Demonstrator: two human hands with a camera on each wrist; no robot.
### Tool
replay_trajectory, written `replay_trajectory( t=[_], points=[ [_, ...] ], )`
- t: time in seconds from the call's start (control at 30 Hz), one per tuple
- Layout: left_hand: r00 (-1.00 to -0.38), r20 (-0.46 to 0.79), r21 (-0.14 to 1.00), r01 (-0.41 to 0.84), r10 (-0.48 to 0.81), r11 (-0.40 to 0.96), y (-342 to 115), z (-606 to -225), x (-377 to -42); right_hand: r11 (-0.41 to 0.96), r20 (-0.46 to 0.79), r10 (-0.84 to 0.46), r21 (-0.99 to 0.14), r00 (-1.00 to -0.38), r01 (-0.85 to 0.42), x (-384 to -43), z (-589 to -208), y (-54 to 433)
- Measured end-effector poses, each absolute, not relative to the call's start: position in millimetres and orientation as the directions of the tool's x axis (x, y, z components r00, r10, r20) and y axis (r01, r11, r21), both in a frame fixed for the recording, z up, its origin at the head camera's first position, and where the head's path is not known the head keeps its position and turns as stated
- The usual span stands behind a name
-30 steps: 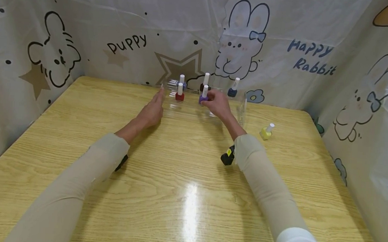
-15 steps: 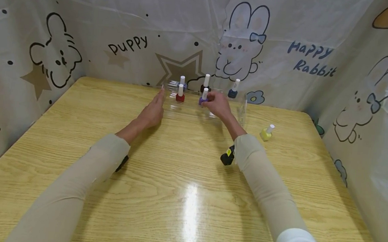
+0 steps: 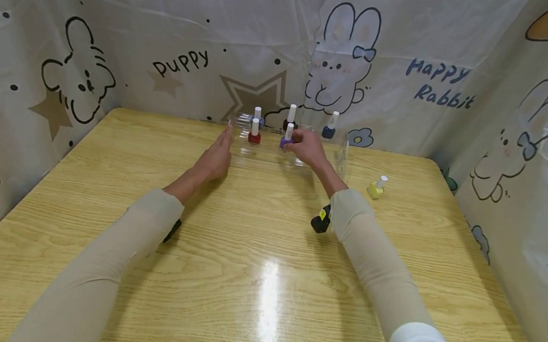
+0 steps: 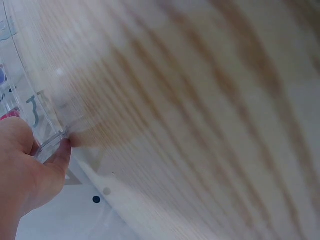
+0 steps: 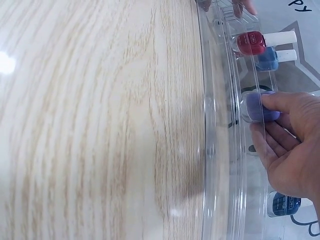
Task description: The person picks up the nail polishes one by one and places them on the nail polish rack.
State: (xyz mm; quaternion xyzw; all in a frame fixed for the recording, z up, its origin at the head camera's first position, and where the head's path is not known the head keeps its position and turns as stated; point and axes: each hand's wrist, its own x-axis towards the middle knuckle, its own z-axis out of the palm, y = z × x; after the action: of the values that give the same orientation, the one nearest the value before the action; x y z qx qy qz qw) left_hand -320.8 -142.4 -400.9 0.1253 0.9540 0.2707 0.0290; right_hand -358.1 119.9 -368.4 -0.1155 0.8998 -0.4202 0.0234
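In the head view, the right hand [image 3: 309, 148] pinches a purple nail polish bottle [image 3: 286, 142] with a white cap, at the front tier of a clear plastic display rack [image 3: 268, 152]. The right wrist view shows thumb and fingers on the bottle's body [image 5: 260, 106], right at the tier. The left hand [image 3: 214, 159] grips the rack's left end; its thumb and a finger hold the clear edge [image 4: 52, 140] in the left wrist view. A red bottle [image 3: 254, 138] stands left of the purple one. Behind are a light blue [image 3: 258, 122], a dark red [image 3: 286, 124] and a dark blue bottle [image 3: 328, 132].
A yellow nail polish bottle [image 3: 375, 189] stands on the wooden table [image 3: 230, 273], right of the rack. A printed cloth [image 3: 170, 18] hangs close behind the rack and along both sides. Black devices [image 3: 320, 222] show under the wrists.
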Motion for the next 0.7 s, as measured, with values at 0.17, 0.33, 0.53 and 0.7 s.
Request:
replay_trajectory(
  t=[0.17,0.33,0.53,0.7],
  points=[
    [-0.966,0.012,0.529,0.225,0.258,0.818,-142.3,-401.2,-321.2,0.626,0.057,-0.229,-0.755,-0.972,-0.192,-358.4,-369.0,119.9],
    [-0.966,0.017,0.530,0.228,0.259,0.817,-142.9,-400.4,-320.4,0.637,0.060,-0.233,-0.745,-0.971,-0.199,-358.6,-368.5,119.6],
    [-0.964,0.021,0.541,0.234,0.265,0.808,-143.2,-399.1,-319.2,0.631,0.061,-0.234,-0.750,-0.970,-0.199,-358.0,-367.7,119.4],
    [-0.965,0.017,0.539,0.230,0.263,0.810,-142.8,-398.3,-318.0,0.619,0.061,-0.232,-0.760,-0.971,-0.196,-358.0,-368.9,122.0]
  ],
)
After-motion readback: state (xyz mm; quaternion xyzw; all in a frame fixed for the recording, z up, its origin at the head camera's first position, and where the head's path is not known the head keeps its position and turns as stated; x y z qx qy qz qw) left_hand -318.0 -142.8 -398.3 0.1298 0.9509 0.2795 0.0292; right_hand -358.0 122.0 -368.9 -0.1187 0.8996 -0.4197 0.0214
